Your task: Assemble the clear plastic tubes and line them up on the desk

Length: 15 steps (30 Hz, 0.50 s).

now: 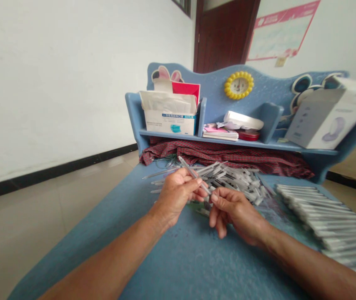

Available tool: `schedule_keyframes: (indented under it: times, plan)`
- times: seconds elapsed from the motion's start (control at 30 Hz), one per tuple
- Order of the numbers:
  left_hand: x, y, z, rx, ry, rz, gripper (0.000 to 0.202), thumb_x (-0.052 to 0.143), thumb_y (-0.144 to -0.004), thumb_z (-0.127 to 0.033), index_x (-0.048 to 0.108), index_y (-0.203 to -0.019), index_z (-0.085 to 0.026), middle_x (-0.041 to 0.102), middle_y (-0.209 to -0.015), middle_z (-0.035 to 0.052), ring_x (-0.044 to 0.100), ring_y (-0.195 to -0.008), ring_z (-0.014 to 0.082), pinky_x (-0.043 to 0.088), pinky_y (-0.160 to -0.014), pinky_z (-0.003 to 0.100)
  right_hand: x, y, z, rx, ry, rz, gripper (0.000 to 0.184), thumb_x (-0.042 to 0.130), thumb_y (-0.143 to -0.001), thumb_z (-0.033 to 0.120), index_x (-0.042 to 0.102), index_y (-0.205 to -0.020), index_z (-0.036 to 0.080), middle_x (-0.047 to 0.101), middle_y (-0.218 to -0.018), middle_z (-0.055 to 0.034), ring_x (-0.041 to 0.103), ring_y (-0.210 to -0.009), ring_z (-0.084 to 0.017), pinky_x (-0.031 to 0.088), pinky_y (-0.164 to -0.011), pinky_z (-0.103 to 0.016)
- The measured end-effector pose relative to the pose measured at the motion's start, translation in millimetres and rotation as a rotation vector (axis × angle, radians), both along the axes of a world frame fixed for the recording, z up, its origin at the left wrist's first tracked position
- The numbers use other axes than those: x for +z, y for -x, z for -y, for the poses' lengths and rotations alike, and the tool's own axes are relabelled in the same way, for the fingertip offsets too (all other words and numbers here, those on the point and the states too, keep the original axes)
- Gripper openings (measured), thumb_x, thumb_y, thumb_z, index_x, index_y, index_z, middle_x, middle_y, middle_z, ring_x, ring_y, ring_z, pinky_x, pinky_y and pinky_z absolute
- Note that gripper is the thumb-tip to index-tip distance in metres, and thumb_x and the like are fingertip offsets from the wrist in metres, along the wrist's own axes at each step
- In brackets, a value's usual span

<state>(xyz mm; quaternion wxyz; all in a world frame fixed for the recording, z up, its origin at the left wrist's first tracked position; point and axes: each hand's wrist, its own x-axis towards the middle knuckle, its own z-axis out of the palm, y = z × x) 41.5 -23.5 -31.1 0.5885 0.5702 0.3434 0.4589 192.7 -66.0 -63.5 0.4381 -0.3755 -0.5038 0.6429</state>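
Note:
My left hand is closed around a thin clear pen tube that slants up and away from me. My right hand meets it at the tube's near end, thumb and fingers pinched there; what it pinches is too small to name. Both hands hover over the blue desk. Just behind them lies a loose heap of pen parts, clear and white with dark bits. To the right, several finished pens lie side by side in a long row.
A red plaid cloth lies under the desk's shelf. The shelf holds a mask box, papers, a red tin and a white carton. A yellow clock is on the backboard. Tiled floor lies to the left.

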Motion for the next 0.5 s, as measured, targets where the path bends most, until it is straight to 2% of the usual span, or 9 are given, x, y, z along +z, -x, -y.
schedule_keyframes:
  times: [0.33, 0.5]
  plan:
    - [4.4, 1.9, 1.9, -0.085, 0.013, 0.058, 0.013, 0.06, -0.074, -0.02, 0.05, -0.081, -0.014, 0.065, -0.071, 0.0037, 0.06, -0.055, 0.0114, 0.047, -0.052, 0.022, 0.1, -4.2, 0.6, 0.16, 0.047, -0.178, 0.028, 0.049, -0.084, 0.043, 0.046, -0.079, 0.016, 0.067, -0.059, -0.0045, 0.053, -0.033, -0.011, 0.037, -0.033, -0.018]
    - [5.7, 3.0, 1.6, -0.119, 0.013, 0.079, 0.014, 0.061, -0.074, -0.02, 0.051, -0.082, -0.015, 0.066, -0.073, 0.0041, 0.06, -0.056, 0.011, 0.047, -0.053, 0.023, -0.2, -4.7, 0.3, 0.197, 0.073, -0.213, 0.028, 0.05, -0.083, 0.044, 0.048, -0.079, 0.016, 0.066, -0.057, -0.0036, 0.054, -0.033, -0.012, 0.037, -0.033, -0.018]
